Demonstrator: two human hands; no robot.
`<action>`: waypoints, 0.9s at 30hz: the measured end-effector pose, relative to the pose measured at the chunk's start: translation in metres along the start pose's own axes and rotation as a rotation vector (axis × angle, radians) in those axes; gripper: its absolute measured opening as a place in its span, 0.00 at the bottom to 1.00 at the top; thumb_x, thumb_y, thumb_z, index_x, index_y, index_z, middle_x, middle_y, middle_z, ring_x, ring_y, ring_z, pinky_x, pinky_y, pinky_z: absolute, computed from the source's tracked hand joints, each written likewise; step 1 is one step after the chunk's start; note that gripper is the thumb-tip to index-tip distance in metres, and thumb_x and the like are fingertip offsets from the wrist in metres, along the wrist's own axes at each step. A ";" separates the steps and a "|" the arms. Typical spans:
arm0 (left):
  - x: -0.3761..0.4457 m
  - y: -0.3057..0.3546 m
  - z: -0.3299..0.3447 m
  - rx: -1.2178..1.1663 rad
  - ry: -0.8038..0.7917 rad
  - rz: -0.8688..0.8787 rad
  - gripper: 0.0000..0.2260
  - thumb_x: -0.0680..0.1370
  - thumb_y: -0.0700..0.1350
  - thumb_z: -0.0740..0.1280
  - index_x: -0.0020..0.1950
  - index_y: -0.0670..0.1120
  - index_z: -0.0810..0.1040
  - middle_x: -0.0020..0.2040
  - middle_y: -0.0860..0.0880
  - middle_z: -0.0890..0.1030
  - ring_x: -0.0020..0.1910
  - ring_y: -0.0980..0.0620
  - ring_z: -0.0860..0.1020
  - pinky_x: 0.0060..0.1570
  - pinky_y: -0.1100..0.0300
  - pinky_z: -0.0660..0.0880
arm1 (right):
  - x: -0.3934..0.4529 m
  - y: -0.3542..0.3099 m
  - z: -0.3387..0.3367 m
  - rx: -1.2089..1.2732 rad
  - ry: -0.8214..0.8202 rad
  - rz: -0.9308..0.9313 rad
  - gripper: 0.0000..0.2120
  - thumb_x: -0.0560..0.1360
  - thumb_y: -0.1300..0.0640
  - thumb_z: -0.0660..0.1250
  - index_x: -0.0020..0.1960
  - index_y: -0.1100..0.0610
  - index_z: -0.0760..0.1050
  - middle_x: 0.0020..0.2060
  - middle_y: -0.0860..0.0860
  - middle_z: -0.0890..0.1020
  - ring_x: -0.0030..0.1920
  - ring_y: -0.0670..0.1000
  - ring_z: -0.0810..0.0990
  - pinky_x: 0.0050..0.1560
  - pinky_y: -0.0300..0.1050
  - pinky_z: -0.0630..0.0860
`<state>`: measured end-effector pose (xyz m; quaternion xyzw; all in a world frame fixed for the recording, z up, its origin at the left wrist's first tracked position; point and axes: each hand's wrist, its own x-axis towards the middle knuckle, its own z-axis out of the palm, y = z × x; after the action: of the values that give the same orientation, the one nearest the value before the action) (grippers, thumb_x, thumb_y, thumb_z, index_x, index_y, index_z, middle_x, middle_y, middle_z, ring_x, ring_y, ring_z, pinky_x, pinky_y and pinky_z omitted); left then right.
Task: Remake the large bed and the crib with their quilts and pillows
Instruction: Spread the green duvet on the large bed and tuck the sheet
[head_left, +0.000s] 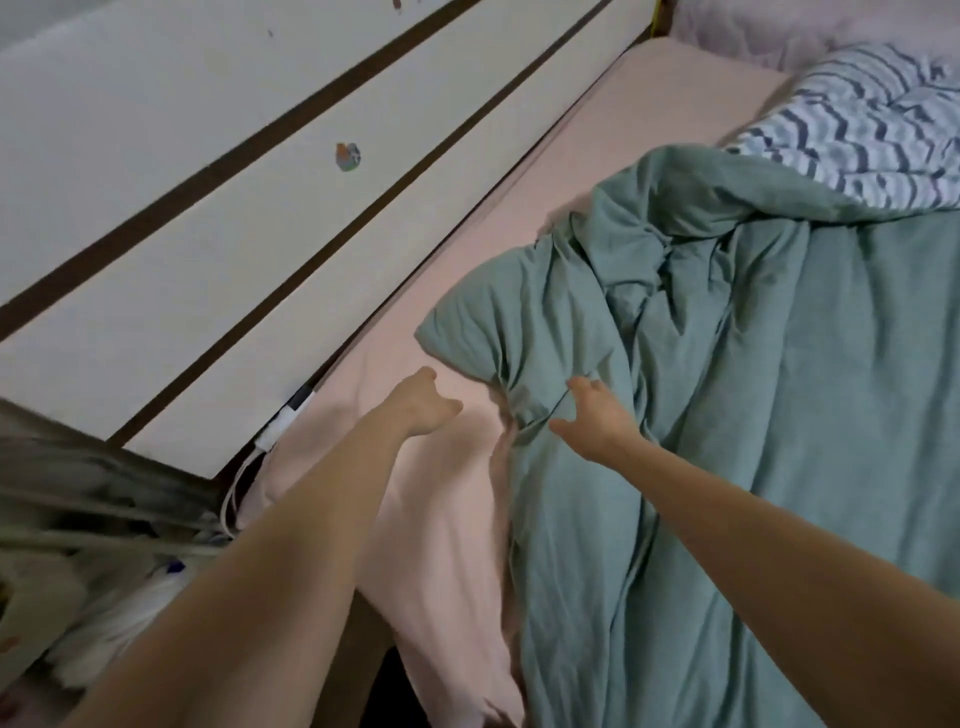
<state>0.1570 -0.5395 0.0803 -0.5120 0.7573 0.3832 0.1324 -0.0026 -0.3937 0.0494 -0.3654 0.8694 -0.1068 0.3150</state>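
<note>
1. Nearest me, my two bare arms reach out over the bed. My left hand hovers over the pale pink fitted sheet with fingers loosely spread and nothing in it. My right hand lies on the rumpled sage-green cotton quilt, fingers spread against the fabric; I cannot tell whether they have gathered any cloth. The hands are apart, the quilt's bunched edge between them.

2. That quilt covers the right part of the large bed, but its near-left corner is folded in on itself and heavily creased, leaving a wide strip of pink sheet bare on the left. I judge spreading it is only begun.

3. Left of the bed stands a white panelled board with dark grooves, with a white cable hanging at its lower end.

4. Farther off, a blue-and-white zigzag-striped quilt sits crumpled near the head of the bed, not laid out.

5. No pillow is plainly visible, and the crib is out of view, so those parts look still to do.
</note>
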 end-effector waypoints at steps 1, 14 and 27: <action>0.033 -0.002 -0.003 0.004 -0.017 0.003 0.31 0.79 0.49 0.65 0.76 0.39 0.56 0.74 0.40 0.64 0.71 0.43 0.67 0.66 0.56 0.65 | 0.025 -0.005 0.012 0.010 -0.001 0.046 0.32 0.76 0.48 0.66 0.74 0.56 0.57 0.71 0.57 0.63 0.67 0.59 0.69 0.66 0.53 0.68; 0.286 -0.057 0.013 -0.637 0.011 -0.219 0.42 0.71 0.59 0.72 0.75 0.38 0.59 0.71 0.42 0.69 0.67 0.43 0.71 0.66 0.53 0.68 | 0.214 -0.028 0.129 0.092 0.005 0.230 0.47 0.70 0.40 0.69 0.78 0.50 0.44 0.75 0.52 0.57 0.74 0.56 0.58 0.72 0.55 0.60; 0.230 0.008 -0.018 -0.637 -0.245 0.377 0.06 0.76 0.39 0.70 0.52 0.45 0.80 0.48 0.48 0.84 0.32 0.67 0.78 0.34 0.72 0.74 | 0.187 -0.072 0.064 1.274 0.261 0.433 0.28 0.73 0.41 0.67 0.69 0.52 0.68 0.65 0.48 0.74 0.61 0.47 0.73 0.63 0.45 0.68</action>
<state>0.0519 -0.7061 -0.0407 -0.3299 0.6597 0.6750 -0.0165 -0.0215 -0.5733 -0.0586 0.0892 0.7212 -0.5752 0.3754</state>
